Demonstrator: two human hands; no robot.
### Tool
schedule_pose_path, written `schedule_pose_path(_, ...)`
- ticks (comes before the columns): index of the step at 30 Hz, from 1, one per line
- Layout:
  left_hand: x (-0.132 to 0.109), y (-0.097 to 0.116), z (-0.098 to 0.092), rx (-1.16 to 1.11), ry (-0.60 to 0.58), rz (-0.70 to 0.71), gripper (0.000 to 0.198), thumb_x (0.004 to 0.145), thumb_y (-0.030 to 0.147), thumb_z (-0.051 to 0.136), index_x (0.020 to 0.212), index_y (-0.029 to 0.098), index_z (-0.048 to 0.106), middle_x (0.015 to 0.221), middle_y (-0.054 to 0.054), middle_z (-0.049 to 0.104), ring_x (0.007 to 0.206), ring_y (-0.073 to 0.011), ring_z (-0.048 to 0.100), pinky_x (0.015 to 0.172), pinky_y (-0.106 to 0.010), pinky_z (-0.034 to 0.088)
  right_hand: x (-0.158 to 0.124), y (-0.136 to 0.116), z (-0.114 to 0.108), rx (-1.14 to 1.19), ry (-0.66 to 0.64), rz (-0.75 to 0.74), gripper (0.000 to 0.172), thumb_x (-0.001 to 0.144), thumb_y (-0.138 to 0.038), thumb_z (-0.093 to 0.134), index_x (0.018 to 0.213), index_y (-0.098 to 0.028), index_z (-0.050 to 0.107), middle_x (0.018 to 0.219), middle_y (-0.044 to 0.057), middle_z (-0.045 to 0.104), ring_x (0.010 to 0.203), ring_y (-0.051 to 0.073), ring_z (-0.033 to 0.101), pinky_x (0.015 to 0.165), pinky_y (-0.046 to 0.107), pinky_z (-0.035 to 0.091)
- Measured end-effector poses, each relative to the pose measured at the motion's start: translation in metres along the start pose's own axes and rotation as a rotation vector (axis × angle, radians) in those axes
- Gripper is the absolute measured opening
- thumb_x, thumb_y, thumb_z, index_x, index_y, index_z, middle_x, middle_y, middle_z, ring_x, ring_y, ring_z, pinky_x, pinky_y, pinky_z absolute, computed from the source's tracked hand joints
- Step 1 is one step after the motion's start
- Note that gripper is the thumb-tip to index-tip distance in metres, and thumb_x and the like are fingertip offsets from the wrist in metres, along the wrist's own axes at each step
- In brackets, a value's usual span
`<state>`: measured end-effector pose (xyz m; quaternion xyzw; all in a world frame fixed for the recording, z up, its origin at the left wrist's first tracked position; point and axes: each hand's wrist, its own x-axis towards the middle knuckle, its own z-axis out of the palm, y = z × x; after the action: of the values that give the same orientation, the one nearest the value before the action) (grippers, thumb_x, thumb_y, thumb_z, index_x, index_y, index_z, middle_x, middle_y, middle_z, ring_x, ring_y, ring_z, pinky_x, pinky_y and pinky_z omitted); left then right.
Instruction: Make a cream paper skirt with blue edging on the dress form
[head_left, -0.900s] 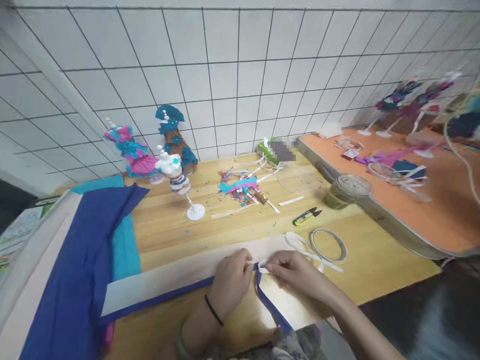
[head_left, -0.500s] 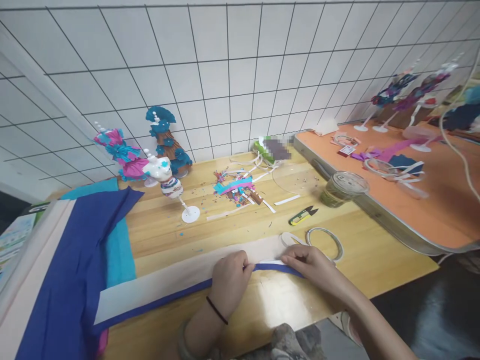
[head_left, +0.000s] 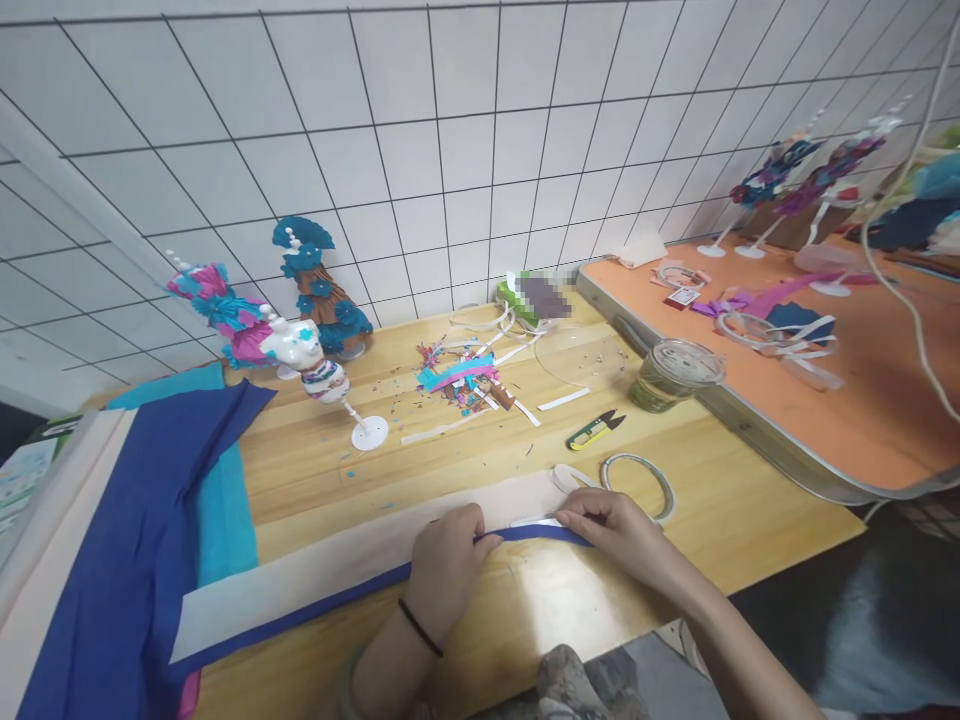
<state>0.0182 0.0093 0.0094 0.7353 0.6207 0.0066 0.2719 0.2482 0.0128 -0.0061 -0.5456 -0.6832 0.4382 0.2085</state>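
A long pale pink crepe-paper strip [head_left: 315, 560] lies along the front of the table, with a blue crepe-paper strip [head_left: 300, 612] showing along its near edge. My left hand [head_left: 446, 560] pinches the blue edge near the middle of its length, thumb toward me. To its right, my right hand [head_left: 611, 525] is closed in a pinch at the blue strip's end, where a narrow white tape strip [head_left: 536, 521] runs along the edge. Just behind that hand sits a roll of white tape [head_left: 637, 460], partly hidden by my fingers, with a loose loop beside it.
Yellow-handled thread snips [head_left: 596, 430] lie behind the tape roll. A lidded plastic tub [head_left: 675, 375] stands near an orange-topped case [head_left: 787, 390]. Paper scraps [head_left: 469, 375] are heaped mid-table. A small white dress form [head_left: 300, 345] and decorated figures stand at the back left, near folded blue paper [head_left: 112, 560].
My hands have drawn slightly farther apart along the blue edge, both still pinching. The whole view has shifted a little to the right.
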Motion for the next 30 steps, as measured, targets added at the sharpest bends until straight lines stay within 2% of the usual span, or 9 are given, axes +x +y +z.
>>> schedule_pose_path(3,-0.001,0.002,-0.002,0.087,0.032,0.007,0.013,0.081,0.03,0.059,0.088,0.019,0.058,0.09,-0.003,0.067,0.083,-0.0221,0.059,0.067,-0.03,0.035,-0.003,-0.005,0.001,0.018,-0.029,-0.02,0.033,0.086,-0.044,0.051,0.076,-0.017,0.067,0.08,0.005,0.065,0.074,0.017,0.058,0.068,0.027,0.042)
schedule_pose_path(6,0.002,0.005,-0.004,0.129,0.051,0.119,0.011,0.081,0.027,0.059,0.089,0.019,0.059,0.091,-0.005,0.066,0.086,-0.0232,0.058,0.071,-0.032,0.036,-0.006,-0.01,0.003,-0.013,-0.041,-0.043,0.02,0.08,-0.039,0.062,0.084,-0.02,0.069,0.088,0.005,0.066,0.081,0.018,0.059,0.072,0.028,0.042)
schedule_pose_path(9,0.008,0.006,0.001,-0.004,0.013,0.309,0.007,0.081,0.021,0.058,0.087,0.019,0.06,0.088,-0.003,0.065,0.087,-0.0202,0.056,0.074,-0.03,0.037,-0.008,-0.013,0.005,-0.074,-0.037,-0.054,0.01,0.078,-0.031,0.065,0.08,-0.022,0.069,0.087,0.003,0.065,0.08,0.017,0.059,0.071,0.027,0.041)
schedule_pose_path(11,0.012,0.005,0.007,-0.117,-0.028,0.361,0.005,0.079,0.018,0.057,0.084,0.019,0.059,0.083,-0.002,0.063,0.084,-0.018,0.055,0.074,-0.029,0.037,-0.008,-0.014,0.007,-0.094,-0.03,-0.056,0.009,0.078,-0.028,0.063,0.074,-0.021,0.068,0.084,0.002,0.064,0.077,0.016,0.058,0.069,0.027,0.041)
schedule_pose_path(16,0.017,-0.001,0.016,-0.275,-0.02,0.296,0.021,0.074,0.014,0.057,0.094,0.018,0.055,0.082,-0.001,0.058,0.078,-0.0167,0.052,0.071,-0.029,0.037,-0.009,-0.011,0.007,-0.015,-0.056,-0.068,0.013,0.079,-0.03,0.064,0.073,-0.02,0.068,0.083,0.003,0.063,0.078,0.016,0.058,0.07,0.027,0.042)
schedule_pose_path(24,0.017,-0.006,0.01,-0.339,-0.027,0.383,0.009,0.072,0.017,0.059,0.08,0.019,0.057,0.087,-0.002,0.055,0.082,-0.0164,0.051,0.074,-0.028,0.038,-0.009,-0.023,0.001,0.154,-0.179,-0.109,0.025,0.082,-0.043,0.06,0.08,-0.02,0.07,0.085,0.005,0.065,0.082,0.017,0.059,0.075,0.03,0.045)
schedule_pose_path(28,0.018,-0.008,0.011,-0.416,-0.025,0.308,0.029,0.068,0.016,0.061,0.096,0.018,0.052,0.09,-0.001,0.056,0.076,-0.0148,0.05,0.071,-0.027,0.04,-0.011,-0.031,-0.001,0.147,-0.215,-0.12,0.029,0.084,-0.046,0.056,0.083,-0.021,0.07,0.084,0.005,0.065,0.081,0.017,0.058,0.074,0.029,0.045)
schedule_pose_path(30,0.018,-0.009,0.011,-0.428,-0.032,0.306,0.026,0.067,0.015,0.061,0.092,0.017,0.052,0.088,-0.001,0.055,0.074,-0.0143,0.05,0.068,-0.026,0.039,-0.011,-0.032,-0.001,0.149,-0.228,-0.113,0.03,0.085,-0.046,0.055,0.085,-0.021,0.071,0.083,0.005,0.064,0.08,0.016,0.058,0.072,0.029,0.044)
